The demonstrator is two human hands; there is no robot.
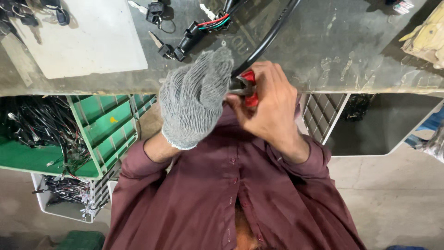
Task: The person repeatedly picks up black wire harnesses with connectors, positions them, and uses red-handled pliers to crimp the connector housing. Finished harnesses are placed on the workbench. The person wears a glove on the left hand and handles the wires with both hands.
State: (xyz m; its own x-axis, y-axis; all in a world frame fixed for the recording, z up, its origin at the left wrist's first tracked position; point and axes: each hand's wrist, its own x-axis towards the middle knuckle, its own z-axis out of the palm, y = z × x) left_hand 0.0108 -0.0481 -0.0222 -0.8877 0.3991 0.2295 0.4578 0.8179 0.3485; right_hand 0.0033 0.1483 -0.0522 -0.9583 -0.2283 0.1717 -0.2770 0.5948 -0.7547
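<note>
The left hand (pixel 194 99), in a grey knitted glove, is raised in front of the chest with its fingers curled toward the black cable (pixel 268 37); whether they actually grip the cable cannot be told, since the glove hides the contact. The bare right hand (pixel 268 104) is clenched around a pair of pliers (pixel 246 87) with red handles, whose metal nose sits just beside the glove at the near end of the cable. From there the cable runs away up and to the right across the grey workbench (pixel 333 51). On the bench, further off, lie a black connector with red, green and black wires (pixel 203 27), a few keys (pixel 155 10) and a white board (pixel 88 37) to the left. Below the bench edge on the left stands a green crate (pixel 104 134) with tangled wire harnesses (pixel 37 125) beside it, and a white crate (pixel 323 115) sits on the right.
</note>
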